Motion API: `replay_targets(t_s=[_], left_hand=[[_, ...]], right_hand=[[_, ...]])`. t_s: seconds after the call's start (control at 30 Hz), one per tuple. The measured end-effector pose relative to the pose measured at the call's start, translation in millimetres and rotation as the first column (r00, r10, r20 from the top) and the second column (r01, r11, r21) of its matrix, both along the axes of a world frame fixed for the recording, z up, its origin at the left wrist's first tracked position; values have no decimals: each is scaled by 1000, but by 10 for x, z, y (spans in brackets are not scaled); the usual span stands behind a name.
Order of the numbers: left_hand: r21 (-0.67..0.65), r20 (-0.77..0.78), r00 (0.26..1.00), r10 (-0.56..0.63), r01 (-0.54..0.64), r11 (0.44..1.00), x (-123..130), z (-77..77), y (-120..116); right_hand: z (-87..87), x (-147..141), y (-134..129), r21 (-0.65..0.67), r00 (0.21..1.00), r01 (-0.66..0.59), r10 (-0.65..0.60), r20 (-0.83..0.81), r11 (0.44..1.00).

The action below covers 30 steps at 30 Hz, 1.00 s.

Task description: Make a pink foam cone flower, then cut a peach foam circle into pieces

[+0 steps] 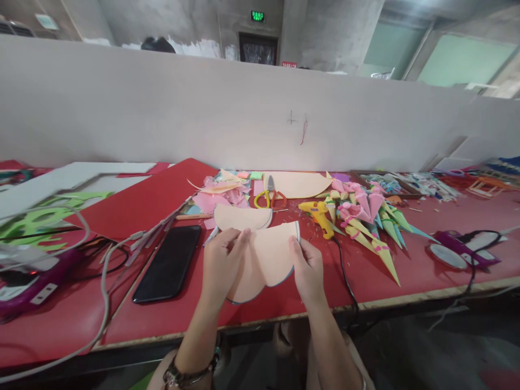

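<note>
Between my hands is a peach paper cutout (272,252) with rounded, dark-outlined edges and a crease near its middle. My left hand (223,260) pinches its left side, thumb on top. At the right edge, my right hand (306,265) grips it between thumb and fingers. A second peach paper piece (241,216) with a curved, outlined edge lies just behind it on the table. Farther back rest scissors (268,197) with yellow and orange handles. A yellow hot glue gun (319,215) lies to the right of my right hand.
A black phone (168,262) lies left of my left hand. Paper cones (369,216) in pink, yellow and green are heaped at right. Pink paper scraps (223,192) and a red sheet (142,200) lie behind. Purple power strips (40,287) with cables flank the red table (130,325).
</note>
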<state>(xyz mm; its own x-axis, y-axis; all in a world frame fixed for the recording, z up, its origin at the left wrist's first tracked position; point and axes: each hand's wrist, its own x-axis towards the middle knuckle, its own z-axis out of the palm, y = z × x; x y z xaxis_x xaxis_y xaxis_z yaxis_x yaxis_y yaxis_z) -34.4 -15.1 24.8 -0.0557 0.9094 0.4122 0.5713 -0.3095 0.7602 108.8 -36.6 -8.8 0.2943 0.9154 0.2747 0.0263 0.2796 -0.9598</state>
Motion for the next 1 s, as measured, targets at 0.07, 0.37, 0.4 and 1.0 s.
replay_targets(t_s=[0.07,0.37,0.4,1.0], left_hand=[[0,-10,1000,9,-9,1000,-1,0,-4],[-109,18,997,-81,83,991,-130,33,22],[-164,7,987,-159,158,974,-158,34,26],[-261,-60,980,-188,167,951,-450,31,32]], right_hand=[[-4,4,6,-2,1000,4,-4,-25,1000],[-27,138,61,-54,972,155,-162,-169,986],[-31,149,68,-64,964,170,-179,-197,983],[-35,313,115,-83,888,344,-353,-294,935]])
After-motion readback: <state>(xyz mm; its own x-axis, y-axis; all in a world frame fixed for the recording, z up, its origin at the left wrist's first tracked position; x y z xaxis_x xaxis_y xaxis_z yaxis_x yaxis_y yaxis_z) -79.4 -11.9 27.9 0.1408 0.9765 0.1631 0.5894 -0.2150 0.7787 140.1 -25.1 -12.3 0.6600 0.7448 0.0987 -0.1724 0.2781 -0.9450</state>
